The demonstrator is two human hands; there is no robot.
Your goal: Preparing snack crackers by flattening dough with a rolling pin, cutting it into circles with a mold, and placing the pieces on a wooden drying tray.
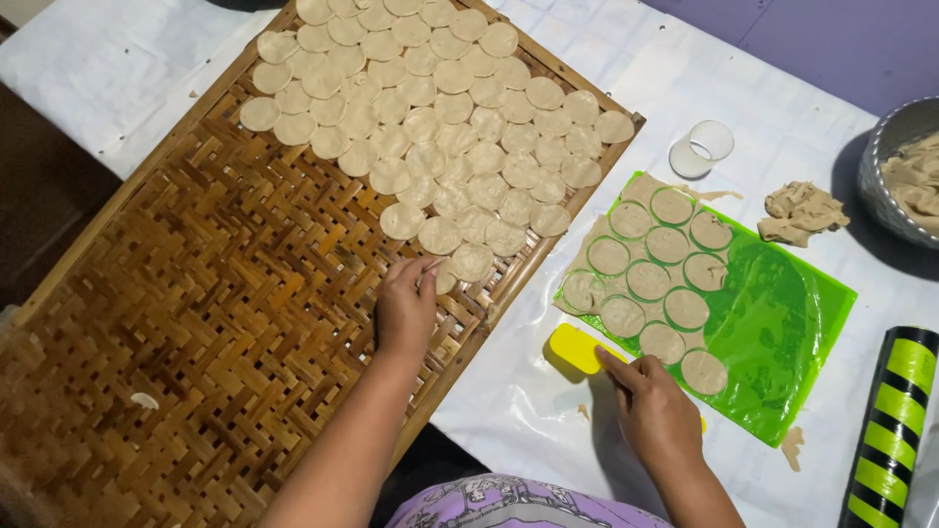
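Note:
My left hand [406, 308] rests on a woven bamboo tray [225, 293], its fingers on a round dough disc [445, 279] at the near edge of several rows of discs [430, 108]. My right hand [655, 411] grips a yellow flat scraper [575, 347], which lies beside a green plastic sheet [782, 313]. Several cut dough rounds [650, 279] lie on that sheet.
A small round white cutter [702, 149] and a lump of dough scraps [802, 210] lie on the white table cover [98, 59]. A metal bowl of dough [905, 176] stands at the right edge. A black and yellow-green striped roll [890, 430] lies at the lower right.

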